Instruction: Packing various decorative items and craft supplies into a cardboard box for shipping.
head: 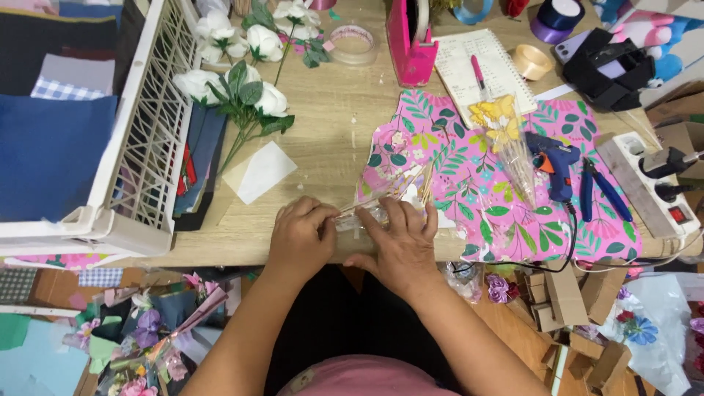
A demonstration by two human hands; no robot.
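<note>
We see our two forearms bare, with no sleeves reaching them. Our left hand and right hand wear no gloves. Below them shows a pink garment on our body.
</note>
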